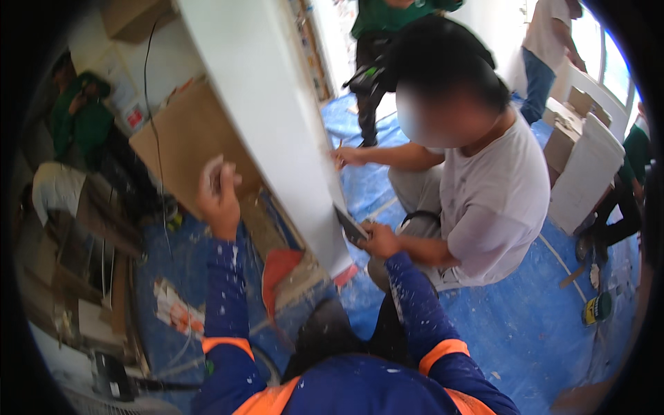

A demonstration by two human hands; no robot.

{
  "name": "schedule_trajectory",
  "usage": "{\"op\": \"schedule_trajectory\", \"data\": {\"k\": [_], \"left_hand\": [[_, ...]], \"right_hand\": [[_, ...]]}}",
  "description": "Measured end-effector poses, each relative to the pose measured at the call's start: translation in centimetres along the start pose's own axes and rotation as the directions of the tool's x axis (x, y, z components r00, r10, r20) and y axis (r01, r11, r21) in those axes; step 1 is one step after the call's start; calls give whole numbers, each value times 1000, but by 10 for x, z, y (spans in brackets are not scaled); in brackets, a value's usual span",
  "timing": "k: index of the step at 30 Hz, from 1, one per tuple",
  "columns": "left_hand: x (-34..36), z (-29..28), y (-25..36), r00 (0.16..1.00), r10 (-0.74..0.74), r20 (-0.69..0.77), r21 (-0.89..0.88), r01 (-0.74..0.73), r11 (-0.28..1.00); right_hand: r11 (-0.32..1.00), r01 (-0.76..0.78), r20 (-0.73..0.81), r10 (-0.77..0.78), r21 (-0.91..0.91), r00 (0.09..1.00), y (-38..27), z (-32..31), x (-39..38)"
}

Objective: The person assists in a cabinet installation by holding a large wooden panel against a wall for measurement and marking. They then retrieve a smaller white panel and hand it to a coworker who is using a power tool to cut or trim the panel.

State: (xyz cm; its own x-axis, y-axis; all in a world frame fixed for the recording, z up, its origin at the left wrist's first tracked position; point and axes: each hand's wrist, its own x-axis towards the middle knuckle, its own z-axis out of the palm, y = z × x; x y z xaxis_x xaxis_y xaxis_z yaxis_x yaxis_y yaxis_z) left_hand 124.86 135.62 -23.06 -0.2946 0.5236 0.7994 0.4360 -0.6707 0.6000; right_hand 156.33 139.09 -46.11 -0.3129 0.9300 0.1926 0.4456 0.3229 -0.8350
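Observation:
My left hand (pixel 220 200) is raised to the left of a white column (pixel 270 117). Its fingers are loosely bent and somewhat apart, and I make out nothing held in it. Low at the column's right edge, my right hand (pixel 382 241) is closed on a dark, flat-bladed tool (pixel 351 225) that slants up against the white face. A co-worker (pixel 494 194) in a pale shirt squats just right of the column. That person's far hand (pixel 354 156) holds a thin stick-like thing by the column; the near forearm passes behind my right hand, which hides its end.
Blue sheeting (pixel 512 332) covers the floor. A red flat piece (pixel 280 277) lies at the column's foot, beside a large brown board (pixel 197 142). Boxes (pixel 564 138) and a white panel (pixel 591 173) stand at right, near a green tub (pixel 597 308). Several other people stand or bend around.

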Motion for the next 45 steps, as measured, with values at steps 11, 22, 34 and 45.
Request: {"op": "schedule_trajectory", "data": {"k": [11, 22, 34, 45], "left_hand": [[-4, -4, 17, 994, 77, 75, 61, -81, 995], [7, 30, 30, 893, 400, 206, 293, -446, 846], [67, 84, 32, 610, 688, 392, 212, -788, 578], [73, 86, 18, 579, 746, 330, 289, -814, 504]], "right_hand": [[982, 93, -222, -128, -163, 967, -9, 10, -1], [908, -132, -227, 42, -398, 973, -43, 11, -20], [965, 58, -134, -95, -256, 986, -47, 42, -46], [969, 87, 63, -74, -229, 995, -55, 29, -46]]}}
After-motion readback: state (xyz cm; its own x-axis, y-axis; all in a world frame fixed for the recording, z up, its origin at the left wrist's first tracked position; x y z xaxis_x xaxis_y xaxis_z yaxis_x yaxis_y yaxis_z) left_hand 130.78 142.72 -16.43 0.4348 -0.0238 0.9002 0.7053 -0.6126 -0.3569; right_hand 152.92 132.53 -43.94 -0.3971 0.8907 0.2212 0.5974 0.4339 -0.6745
